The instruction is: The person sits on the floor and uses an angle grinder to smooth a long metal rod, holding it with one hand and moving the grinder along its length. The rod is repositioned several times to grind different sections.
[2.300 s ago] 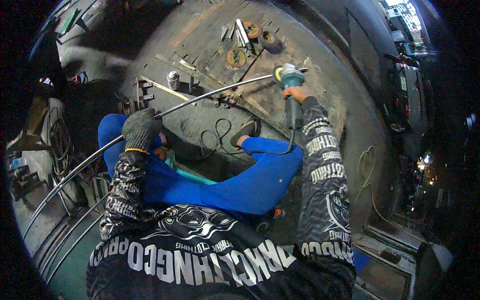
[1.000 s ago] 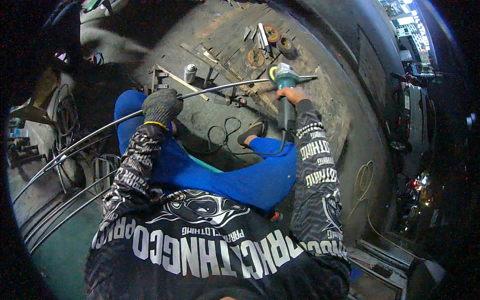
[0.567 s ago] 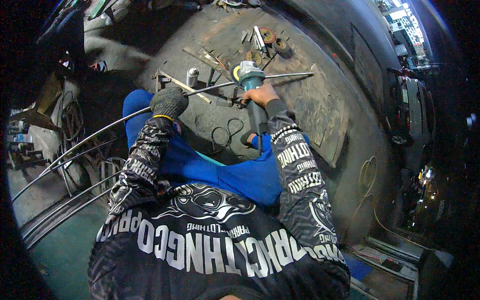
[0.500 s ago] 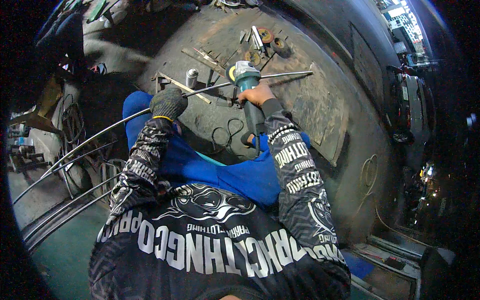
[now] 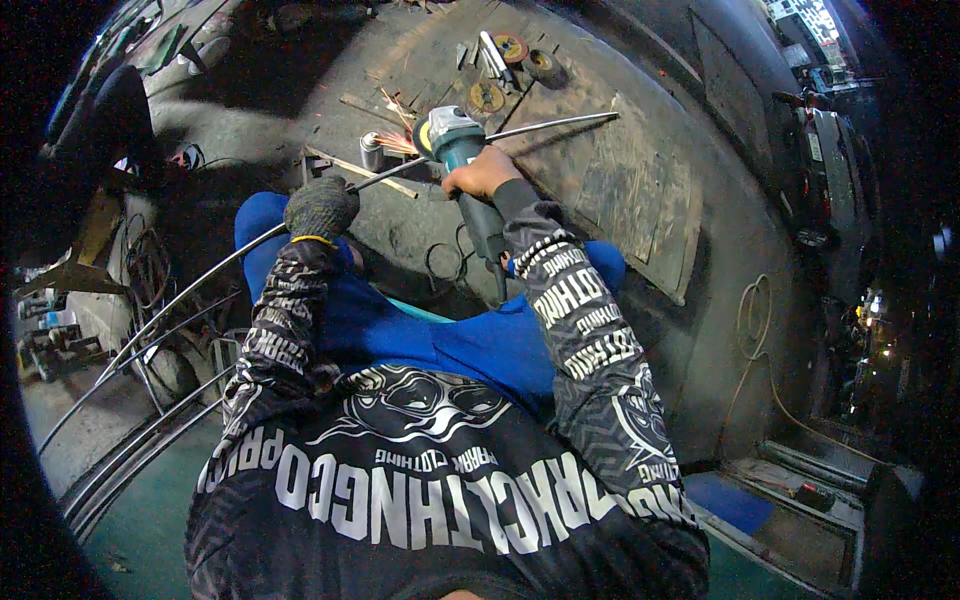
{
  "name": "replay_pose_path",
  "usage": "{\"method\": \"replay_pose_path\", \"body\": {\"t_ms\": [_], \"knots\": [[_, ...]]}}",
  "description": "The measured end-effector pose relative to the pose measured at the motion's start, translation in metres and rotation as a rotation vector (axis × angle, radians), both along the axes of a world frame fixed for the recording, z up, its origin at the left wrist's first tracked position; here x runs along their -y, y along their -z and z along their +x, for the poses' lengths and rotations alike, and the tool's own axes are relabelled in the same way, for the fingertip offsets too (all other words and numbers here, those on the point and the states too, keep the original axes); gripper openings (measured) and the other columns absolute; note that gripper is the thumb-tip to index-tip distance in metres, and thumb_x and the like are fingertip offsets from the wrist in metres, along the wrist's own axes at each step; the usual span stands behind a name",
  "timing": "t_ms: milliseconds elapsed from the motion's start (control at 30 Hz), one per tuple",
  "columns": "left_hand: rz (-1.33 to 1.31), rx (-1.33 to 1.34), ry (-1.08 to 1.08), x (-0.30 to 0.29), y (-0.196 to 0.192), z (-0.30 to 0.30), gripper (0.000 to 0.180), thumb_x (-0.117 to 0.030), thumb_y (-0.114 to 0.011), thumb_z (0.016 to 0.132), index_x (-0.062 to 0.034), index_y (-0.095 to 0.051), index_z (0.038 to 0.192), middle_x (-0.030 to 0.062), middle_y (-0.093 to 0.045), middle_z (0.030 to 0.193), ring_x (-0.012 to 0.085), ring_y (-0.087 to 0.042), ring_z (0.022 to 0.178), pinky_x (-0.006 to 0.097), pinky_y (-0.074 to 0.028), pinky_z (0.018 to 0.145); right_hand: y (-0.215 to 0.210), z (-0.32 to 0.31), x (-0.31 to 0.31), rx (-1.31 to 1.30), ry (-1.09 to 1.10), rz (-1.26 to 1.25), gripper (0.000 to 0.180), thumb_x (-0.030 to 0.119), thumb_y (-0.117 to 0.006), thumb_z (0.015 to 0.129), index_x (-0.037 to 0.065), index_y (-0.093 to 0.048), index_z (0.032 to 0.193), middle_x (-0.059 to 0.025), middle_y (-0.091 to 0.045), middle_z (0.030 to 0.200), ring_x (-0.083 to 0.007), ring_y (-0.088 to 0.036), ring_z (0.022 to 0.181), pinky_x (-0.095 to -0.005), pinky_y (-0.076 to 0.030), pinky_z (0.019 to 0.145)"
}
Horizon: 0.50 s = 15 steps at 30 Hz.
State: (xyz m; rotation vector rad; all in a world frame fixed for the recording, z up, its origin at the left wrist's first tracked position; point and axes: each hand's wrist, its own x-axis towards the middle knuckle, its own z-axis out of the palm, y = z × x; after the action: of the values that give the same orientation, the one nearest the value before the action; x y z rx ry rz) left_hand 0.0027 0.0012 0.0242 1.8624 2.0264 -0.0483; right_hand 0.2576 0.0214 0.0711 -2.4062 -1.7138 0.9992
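My left hand [image 5: 320, 207], in a dark knit glove, grips a long curved steel rod [image 5: 550, 123] that runs from the lower left across my knees to the upper right. My bare right hand [image 5: 481, 172] holds a green angle grinder [image 5: 462, 160] by its body. The grinder's head rests on the rod just right of my gloved hand, and orange sparks [image 5: 398, 140] fly to the left from the contact point. I am crouched in blue trousers over a dirty concrete floor.
A small metal can [image 5: 371, 150] stands by the sparks. Several grinding discs [image 5: 487, 96] and metal scraps lie beyond the rod. A flat steel sheet [image 5: 640, 190] lies at right, a cable [image 5: 750, 330] loops further right, and more curved rods [image 5: 130, 460] lie at lower left.
The grinder has moved left along the rod, toward my gloved hand, and sparks now fly from it. My left hand has kept its grip on the rod.
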Motion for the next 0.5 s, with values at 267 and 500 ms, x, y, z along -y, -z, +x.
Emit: {"method": "replay_pose_path", "body": {"t_ms": [267,500], "knots": [[0.011,0.002,0.086,0.002,-0.002,-0.012,0.032,-0.035,-0.059,0.08,-0.0126,-0.071,0.099,0.0177,-0.069,0.097,0.0374,-0.065,0.095,0.048,-0.053,0.08,-0.005,-0.006,0.006,-0.022,-0.018,0.016,0.077,0.038,-0.088,0.047,-0.01,-0.065,0.103,-0.0254,-0.065,0.111,-0.0338,-0.065,0.103,-0.0381,-0.053,0.087],[-0.015,-0.001,0.102,0.004,-0.001,-0.016,0.038,-0.035,-0.06,0.08,-0.0113,-0.069,0.107,0.017,-0.067,0.107,0.0351,-0.064,0.101,0.047,-0.052,0.085,-0.008,0.01,0.017,-0.018,0.004,0.048,0.076,0.034,-0.086,0.047,-0.009,-0.064,0.105,-0.0256,-0.065,0.109,-0.034,-0.065,0.1,-0.0383,-0.053,0.085]]}}
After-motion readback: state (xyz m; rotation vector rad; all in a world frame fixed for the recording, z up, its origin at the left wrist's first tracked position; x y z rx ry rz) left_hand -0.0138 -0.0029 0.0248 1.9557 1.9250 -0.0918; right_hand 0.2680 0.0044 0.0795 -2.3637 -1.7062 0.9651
